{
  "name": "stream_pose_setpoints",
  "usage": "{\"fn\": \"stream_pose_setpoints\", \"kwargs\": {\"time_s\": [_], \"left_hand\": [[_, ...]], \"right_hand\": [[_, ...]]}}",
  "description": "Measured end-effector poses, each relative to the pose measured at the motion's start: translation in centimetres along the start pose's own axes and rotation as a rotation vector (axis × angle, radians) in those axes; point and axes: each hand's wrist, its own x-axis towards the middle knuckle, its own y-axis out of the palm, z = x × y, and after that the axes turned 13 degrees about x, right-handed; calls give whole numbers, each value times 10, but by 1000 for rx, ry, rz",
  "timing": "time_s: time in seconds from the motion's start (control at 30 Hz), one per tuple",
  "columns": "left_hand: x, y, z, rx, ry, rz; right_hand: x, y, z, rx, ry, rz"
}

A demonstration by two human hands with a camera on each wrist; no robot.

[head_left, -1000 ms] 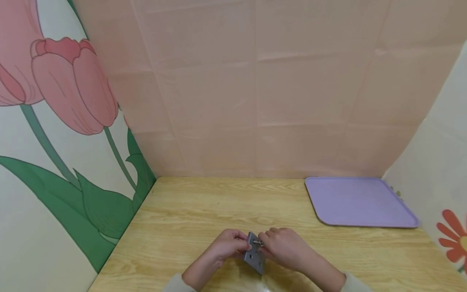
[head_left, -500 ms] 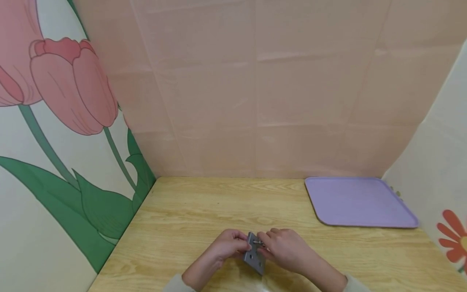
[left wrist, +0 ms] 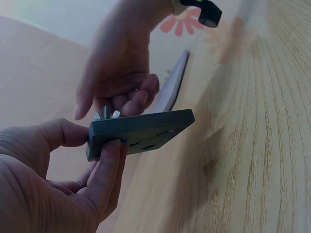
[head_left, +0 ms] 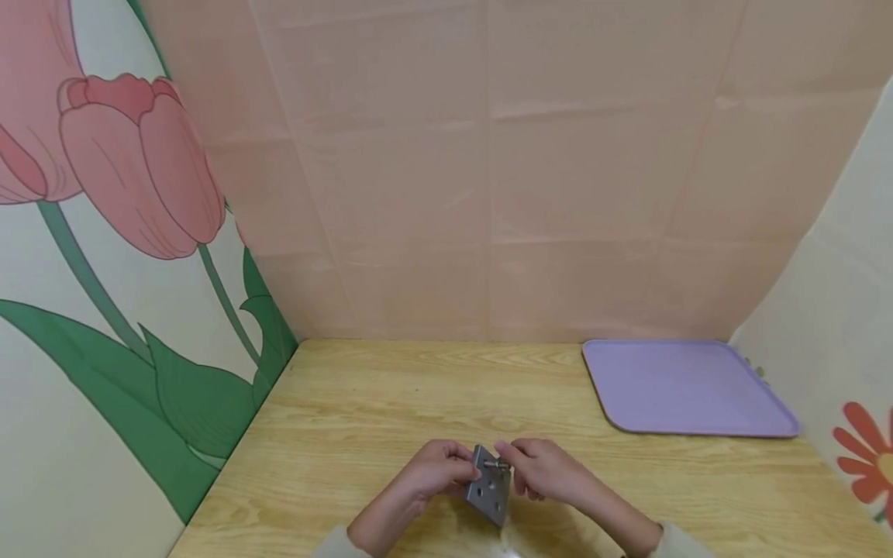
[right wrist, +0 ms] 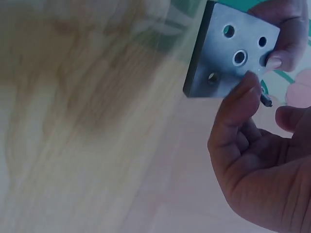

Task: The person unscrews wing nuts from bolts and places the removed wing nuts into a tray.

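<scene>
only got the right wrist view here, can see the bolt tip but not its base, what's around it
Observer: In the left wrist view, two silver wings flank the bolt, like a wing nut.
Operator: and the back of the plate, anything on it
Observer: Yes, fingertips of the left hand press the plate's face opposite the wings.
Operator: anything else on the table
Observer: The head view shows a purple tray at the table's far right.

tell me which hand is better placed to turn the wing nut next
Probably the right hand: it sits right beside the wing nut, while the left hand is gripping the metal plate.
</scene>
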Motion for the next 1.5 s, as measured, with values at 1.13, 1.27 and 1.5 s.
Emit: {"fn": "stream_pose_setpoints", "kwargs": {"time_s": [1.13, 1.27, 1.5], "left_hand": [[-1, -2, 1, 0, -3, 15], [-2, -2, 0, -12, 4, 12], [-1, -1, -2, -9, 25, -2]], "right_hand": [[3, 9, -5, 78, 36, 77], [2, 9, -5, -374, -258, 4], [2, 7, -6, -994, -734, -144]]}}
